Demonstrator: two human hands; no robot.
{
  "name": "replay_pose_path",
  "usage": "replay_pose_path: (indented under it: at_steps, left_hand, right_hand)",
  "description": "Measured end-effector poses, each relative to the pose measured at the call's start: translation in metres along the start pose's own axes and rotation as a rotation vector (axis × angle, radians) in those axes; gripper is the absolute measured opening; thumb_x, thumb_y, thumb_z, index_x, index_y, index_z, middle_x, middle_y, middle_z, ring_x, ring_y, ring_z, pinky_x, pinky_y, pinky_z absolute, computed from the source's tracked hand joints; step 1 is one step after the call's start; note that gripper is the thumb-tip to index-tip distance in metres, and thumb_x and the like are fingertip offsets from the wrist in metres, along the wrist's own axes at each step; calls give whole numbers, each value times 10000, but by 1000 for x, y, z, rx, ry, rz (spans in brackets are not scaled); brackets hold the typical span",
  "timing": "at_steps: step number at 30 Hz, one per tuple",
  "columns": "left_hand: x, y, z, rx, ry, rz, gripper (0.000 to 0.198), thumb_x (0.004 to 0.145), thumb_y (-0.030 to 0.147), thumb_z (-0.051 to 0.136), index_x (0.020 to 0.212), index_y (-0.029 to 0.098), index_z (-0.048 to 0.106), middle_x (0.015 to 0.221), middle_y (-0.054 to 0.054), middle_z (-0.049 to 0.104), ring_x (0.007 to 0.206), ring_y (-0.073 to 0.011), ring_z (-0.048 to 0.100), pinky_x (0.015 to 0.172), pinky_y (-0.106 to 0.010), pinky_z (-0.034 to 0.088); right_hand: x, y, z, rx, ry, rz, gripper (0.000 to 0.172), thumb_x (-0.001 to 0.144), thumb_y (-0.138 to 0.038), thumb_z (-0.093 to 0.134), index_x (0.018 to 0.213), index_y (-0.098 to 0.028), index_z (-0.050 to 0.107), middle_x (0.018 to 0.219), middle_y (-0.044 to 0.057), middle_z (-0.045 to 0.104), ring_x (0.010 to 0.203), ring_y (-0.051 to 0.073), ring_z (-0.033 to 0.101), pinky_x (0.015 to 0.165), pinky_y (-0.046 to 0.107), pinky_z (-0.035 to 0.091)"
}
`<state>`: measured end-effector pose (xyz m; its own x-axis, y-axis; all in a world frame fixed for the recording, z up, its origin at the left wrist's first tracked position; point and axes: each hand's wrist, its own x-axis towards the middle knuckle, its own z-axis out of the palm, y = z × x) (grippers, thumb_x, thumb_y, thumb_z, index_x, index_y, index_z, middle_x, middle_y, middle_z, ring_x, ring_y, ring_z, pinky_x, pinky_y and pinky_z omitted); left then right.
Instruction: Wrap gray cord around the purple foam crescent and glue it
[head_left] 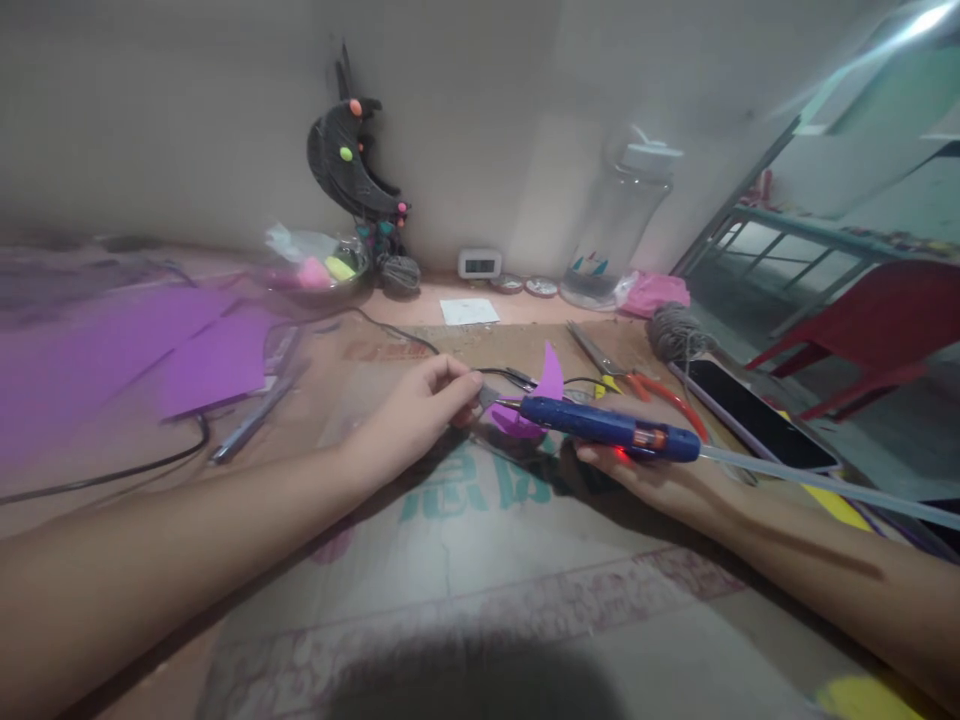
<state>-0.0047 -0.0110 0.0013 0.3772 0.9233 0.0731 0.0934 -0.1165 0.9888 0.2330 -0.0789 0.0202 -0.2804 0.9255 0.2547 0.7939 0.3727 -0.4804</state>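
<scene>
My left hand is closed in a pinch on a small grey piece above the cardboard. A blue glue gun is in my right hand, whose fingers wrap its underside. Its metal nozzle points left and meets the grey piece, or comes very close. A clear glue stick sticks out of the gun's rear. Just behind the nozzle shows a purple crescent cutout, partly covered by the gun. Whether it lies on the cardboard or is held, I cannot tell.
Scissors with orange handles, a phone and grey yarn are at right. Purple sheets and a pen-like stick lie left. A bottle, small clock and black crescent decoration stand behind.
</scene>
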Motion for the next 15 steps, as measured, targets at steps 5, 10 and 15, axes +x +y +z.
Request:
replay_pose_path:
  at_steps: [5, 10, 15]
  left_hand:
    - [1, 0, 1, -14, 0, 0, 203, 868, 304, 561, 720, 176, 503, 610, 43, 546, 580, -95, 494, 589, -232, 367]
    - [1, 0, 1, -7, -4, 3, 208, 866, 304, 564, 709, 176, 513, 609, 39, 557, 577, -94, 503, 583, -229, 371]
    - [1, -1, 1, -6, -6, 3, 221, 864, 306, 563, 693, 176, 513, 602, 39, 559, 570, -93, 508, 582, -229, 375]
  right_hand:
    - [0, 1, 4, 32, -15, 18, 297, 830, -487, 579, 712, -214, 584, 662, 23, 581, 610, 176, 548, 555, 313, 434]
    - [2, 5, 8, -29, 25, 2, 275, 814, -486, 607, 731, -224, 601, 682, 23, 610, 638, 181, 568, 589, 316, 445]
    - [3, 6, 7, -26, 8, -22, 227, 807, -439, 648, 741, -227, 600, 688, 23, 611, 639, 179, 582, 579, 302, 457]
